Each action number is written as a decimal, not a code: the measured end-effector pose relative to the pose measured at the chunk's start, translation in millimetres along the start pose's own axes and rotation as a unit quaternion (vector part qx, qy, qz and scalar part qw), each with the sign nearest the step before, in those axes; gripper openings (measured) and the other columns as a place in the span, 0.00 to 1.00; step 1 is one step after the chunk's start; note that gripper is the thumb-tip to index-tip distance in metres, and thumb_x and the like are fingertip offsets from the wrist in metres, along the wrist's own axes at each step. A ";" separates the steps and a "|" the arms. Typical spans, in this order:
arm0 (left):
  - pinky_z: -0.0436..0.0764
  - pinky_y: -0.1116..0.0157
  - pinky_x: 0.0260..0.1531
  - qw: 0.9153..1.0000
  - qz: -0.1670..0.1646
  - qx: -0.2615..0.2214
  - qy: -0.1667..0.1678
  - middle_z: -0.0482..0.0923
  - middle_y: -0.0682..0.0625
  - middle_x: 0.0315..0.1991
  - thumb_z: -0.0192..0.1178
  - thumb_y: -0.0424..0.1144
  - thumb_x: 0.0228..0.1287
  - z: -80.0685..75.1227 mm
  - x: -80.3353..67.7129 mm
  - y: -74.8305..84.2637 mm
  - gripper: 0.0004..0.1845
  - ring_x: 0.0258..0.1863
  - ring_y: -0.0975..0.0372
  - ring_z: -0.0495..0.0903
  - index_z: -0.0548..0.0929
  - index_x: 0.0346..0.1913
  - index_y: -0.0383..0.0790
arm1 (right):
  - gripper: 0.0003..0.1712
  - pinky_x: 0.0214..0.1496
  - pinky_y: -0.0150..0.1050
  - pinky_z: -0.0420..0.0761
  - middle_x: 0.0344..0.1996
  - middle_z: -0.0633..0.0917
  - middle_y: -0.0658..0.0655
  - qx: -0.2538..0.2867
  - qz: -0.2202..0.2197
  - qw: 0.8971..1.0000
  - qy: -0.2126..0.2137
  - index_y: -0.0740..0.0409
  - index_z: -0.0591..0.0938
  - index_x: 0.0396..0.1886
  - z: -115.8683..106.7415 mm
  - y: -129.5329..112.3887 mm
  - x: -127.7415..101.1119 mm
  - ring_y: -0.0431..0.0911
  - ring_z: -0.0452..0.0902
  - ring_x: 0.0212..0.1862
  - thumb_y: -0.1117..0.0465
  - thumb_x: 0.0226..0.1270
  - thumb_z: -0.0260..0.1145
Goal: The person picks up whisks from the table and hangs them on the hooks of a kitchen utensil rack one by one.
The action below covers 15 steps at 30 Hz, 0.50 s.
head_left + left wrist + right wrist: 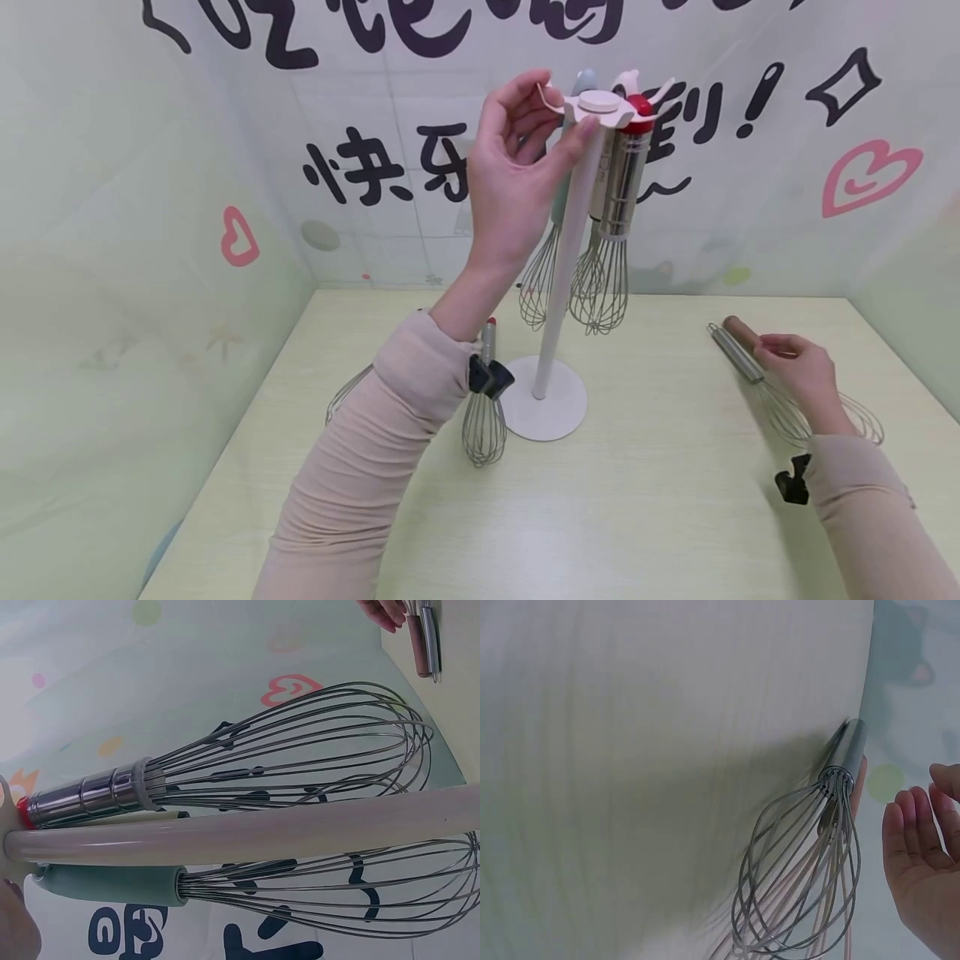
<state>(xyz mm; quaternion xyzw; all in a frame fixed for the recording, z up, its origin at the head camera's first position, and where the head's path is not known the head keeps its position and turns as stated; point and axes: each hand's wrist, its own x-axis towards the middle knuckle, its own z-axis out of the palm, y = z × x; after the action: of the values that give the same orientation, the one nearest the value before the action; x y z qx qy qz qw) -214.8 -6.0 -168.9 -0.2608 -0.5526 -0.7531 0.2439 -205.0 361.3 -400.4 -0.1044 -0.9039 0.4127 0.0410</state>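
My left hand (517,158) is raised to the top of a white whisk stand (566,275), thumb and index finger pinching its hooked top. From the hooks hang several whisks, including a steel one with a red cap (626,187) and a green-handled one (112,885). At the right of the table, my right hand (806,375) hovers by a brown-handled whisk (741,332). Its loosely bent fingers hold nothing in the right wrist view. A steel-handled whisk (847,754) lies alongside the brown one.
A red-tipped whisk (483,429) lies left of the stand's round base (562,421). Farther left, the wires of another whisk (347,392) show partly behind the left sleeve. A printed cloth (375,242) with black characters rises behind the table (660,500).
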 end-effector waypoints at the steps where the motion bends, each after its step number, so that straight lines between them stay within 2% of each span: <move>1: 0.78 0.72 0.60 1.000 0.000 0.000 0.000 0.72 0.40 0.47 0.65 0.21 0.53 0.1 0.1 -0.1 0.30 0.48 0.58 0.77 0.67 0.60 0.24 | 0.30 0.31 0.14 0.70 0.23 0.67 0.15 -0.004 0.000 1.000 -0.001 0.73 0.68 0.63 0.2 0.9 -0.2 0.14 0.63 0.29 0.53 0.71 0.56; 11: 0.78 0.73 0.60 1.000 -0.002 0.004 0.000 0.72 0.41 0.48 0.65 0.21 0.53 0.1 0.4 -0.2 0.30 0.49 0.57 0.76 0.67 0.60 0.24 | 0.28 0.33 0.14 0.67 0.24 0.66 0.16 -0.025 -0.011 1.000 -0.001 0.73 0.70 0.61 5.3 4.8 0.5 0.12 0.60 0.30 0.57 0.69 0.59; 14: 0.78 0.73 0.60 1.000 0.001 0.001 0.000 0.72 0.41 0.47 0.65 0.21 0.53 0.2 0.2 -0.6 0.30 0.50 0.54 0.76 0.67 0.60 0.24 | 0.27 0.33 0.14 0.67 0.27 0.69 0.21 -0.033 -0.014 0.999 -0.001 0.74 0.70 0.60 6.9 5.3 1.0 0.12 0.60 0.30 0.59 0.68 0.59; 15: 0.78 0.73 0.60 1.000 0.001 0.001 0.000 0.72 0.40 0.47 0.65 0.21 0.53 0.3 0.2 -0.7 0.30 0.50 0.55 0.76 0.67 0.60 0.24 | 0.27 0.34 0.15 0.68 0.28 0.75 0.27 -0.037 -0.014 0.999 -0.001 0.74 0.70 0.60 7.7 5.3 1.1 0.12 0.59 0.30 0.60 0.68 0.59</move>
<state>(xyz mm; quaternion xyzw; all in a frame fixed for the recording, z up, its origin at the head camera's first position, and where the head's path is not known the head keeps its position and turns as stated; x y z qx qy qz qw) -215.4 -5.6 -169.2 -0.2615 -0.5530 -0.7522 0.2451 -206.5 359.3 -409.5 -0.0926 -0.9200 0.3784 0.0426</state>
